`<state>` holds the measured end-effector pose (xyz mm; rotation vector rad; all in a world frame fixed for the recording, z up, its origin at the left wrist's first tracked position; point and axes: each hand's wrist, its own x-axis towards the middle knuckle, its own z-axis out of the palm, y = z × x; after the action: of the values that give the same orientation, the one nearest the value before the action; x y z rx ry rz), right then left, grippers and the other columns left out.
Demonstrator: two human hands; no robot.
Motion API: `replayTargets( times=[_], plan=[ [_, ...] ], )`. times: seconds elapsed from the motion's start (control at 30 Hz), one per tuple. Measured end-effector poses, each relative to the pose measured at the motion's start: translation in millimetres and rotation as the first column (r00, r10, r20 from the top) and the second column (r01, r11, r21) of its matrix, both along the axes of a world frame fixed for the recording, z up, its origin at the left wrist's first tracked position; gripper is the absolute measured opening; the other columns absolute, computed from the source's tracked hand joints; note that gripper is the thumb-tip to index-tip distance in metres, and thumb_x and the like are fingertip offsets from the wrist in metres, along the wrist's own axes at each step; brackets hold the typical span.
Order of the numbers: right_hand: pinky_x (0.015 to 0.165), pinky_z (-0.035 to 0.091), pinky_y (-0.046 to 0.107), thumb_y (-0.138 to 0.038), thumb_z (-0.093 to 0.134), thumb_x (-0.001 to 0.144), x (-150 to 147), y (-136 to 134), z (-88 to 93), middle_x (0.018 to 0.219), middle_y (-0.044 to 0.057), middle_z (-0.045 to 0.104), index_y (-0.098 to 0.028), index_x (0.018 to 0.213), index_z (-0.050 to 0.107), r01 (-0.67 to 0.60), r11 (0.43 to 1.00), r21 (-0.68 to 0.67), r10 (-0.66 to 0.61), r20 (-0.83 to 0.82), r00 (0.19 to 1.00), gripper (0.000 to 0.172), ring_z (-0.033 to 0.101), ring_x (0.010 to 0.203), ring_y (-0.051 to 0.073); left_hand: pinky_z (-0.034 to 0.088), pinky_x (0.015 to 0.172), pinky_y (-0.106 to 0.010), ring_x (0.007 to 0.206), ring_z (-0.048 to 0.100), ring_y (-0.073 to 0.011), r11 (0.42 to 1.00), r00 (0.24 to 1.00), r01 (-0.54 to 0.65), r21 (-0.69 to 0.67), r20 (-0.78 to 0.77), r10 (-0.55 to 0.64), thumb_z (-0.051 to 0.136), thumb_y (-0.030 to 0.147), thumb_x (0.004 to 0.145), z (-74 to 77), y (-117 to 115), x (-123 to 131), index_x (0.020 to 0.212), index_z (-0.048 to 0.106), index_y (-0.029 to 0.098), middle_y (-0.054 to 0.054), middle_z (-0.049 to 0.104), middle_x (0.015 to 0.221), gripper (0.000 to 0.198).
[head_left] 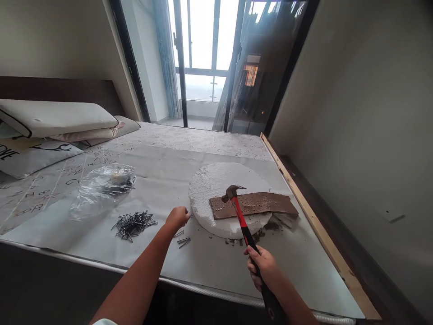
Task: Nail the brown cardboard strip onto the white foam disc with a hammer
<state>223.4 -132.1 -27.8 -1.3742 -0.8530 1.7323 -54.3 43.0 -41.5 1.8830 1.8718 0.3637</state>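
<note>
My right hand (pixel 265 266) is wrapped round the black grip of a claw hammer (pixel 239 210) with a red neck. The hammer's head lies over a brown, hole-dotted strip (pixel 260 204), which rests on a round white foam disc (pixel 206 189). My left hand (pixel 178 216) is closed beside the disc's left edge; what it holds, if anything, is hidden. Just below that hand lie a few loose nails (pixel 183 242). Farther left, a pile of nails (pixel 133 224) sits on the white sheet.
A clear plastic bag (pixel 104 185) with something dark inside lies behind the nail pile. Brown crumbs (pixel 274 225) are scattered by the disc. A wooden rail (pixel 304 214) runs along the bed's right side. Pillows (pixel 57 119) are stacked at the left.
</note>
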Motion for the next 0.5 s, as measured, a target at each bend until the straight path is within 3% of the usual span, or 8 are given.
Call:
replayTargets(
  times=[0.07,0.2,0.33,0.5],
  plan=[
    [0.025,0.031,0.02,-0.073,0.053,0.063,1,0,3.6,0.044,-0.014,0.039,-0.022,0.081,0.038,-0.002,1.0,-0.002,0.002,-0.011,1.0,0.056,0.033,0.025,0.005,0.043,0.056,-0.024,0.045,0.056,-0.0126,0.994,0.984,0.008,0.105,0.175,-0.027,0.046,0.024,0.074,13.4,-4,18,0.068,0.056,0.018,0.001,0.061,0.053,0.014],
    [0.025,0.029,0.017,-0.071,0.054,0.064,0,-4,15.1,0.044,-0.014,0.038,-0.022,0.081,0.038,0.041,0.999,0.009,-0.041,0.003,0.999,0.054,0.031,0.025,0.004,0.046,0.059,-0.024,0.053,0.059,-0.0118,0.949,0.856,-0.028,0.313,0.498,-0.139,0.042,0.03,0.08,26.5,-10,64,0.08,0.057,0.018,0.0,0.063,0.064,0.019],
    [0.025,0.026,0.015,-0.068,0.053,0.068,1,-9,21.5,0.045,-0.014,0.037,-0.021,0.081,0.039,0.069,0.998,0.0,-0.069,0.026,0.997,0.05,0.03,0.027,0.003,0.045,0.058,-0.024,0.061,0.059,-0.0133,0.925,0.836,-0.01,0.379,0.511,-0.2,0.05,0.032,0.078,21.1,-7,101,0.076,0.062,0.017,-0.002,0.065,0.068,0.02],
    [0.024,0.026,0.017,-0.07,0.05,0.068,8,-13,18.2,0.044,-0.014,0.035,-0.022,0.079,0.038,0.071,0.997,0.018,-0.073,0.084,0.994,0.05,0.029,0.025,0.004,0.046,0.061,-0.025,0.066,0.061,-0.0148,0.913,0.862,0.006,0.407,0.461,-0.211,0.053,0.027,0.078,4.2,2,122,0.078,0.068,0.017,-0.004,0.068,0.072,0.018]
  ],
)
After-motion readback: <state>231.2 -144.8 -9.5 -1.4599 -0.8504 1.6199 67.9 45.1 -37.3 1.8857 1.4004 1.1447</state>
